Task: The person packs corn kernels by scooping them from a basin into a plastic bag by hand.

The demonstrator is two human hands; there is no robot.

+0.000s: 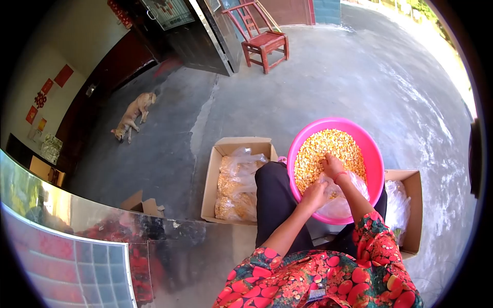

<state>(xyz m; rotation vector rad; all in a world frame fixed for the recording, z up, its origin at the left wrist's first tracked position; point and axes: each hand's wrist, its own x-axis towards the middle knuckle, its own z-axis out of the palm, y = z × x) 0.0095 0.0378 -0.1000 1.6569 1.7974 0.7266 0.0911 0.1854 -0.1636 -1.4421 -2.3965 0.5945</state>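
Observation:
A round pink basin (pixel 379 169) rests on my lap, filled with yellow-orange corn kernels (pixel 328 145). My left hand (pixel 314 195) is closed on the edge of a clear plastic bag (pixel 339 206), which lies inside the near part of the basin with some kernels showing through it. My right hand (pixel 333 166) is in the kernels just beyond the bag, fingers pointing down; the fingertips are partly hidden, and what they hold cannot be made out. A red band circles the right wrist.
Left of my legs stands a cardboard box (pixel 209 187) with bags of corn; another box (pixel 414 215) with clear bags is at the right. A dog (pixel 135 114) lies on the floor at the left. A red wooden chair (pixel 265 41) stands near the open door (pixel 197 41).

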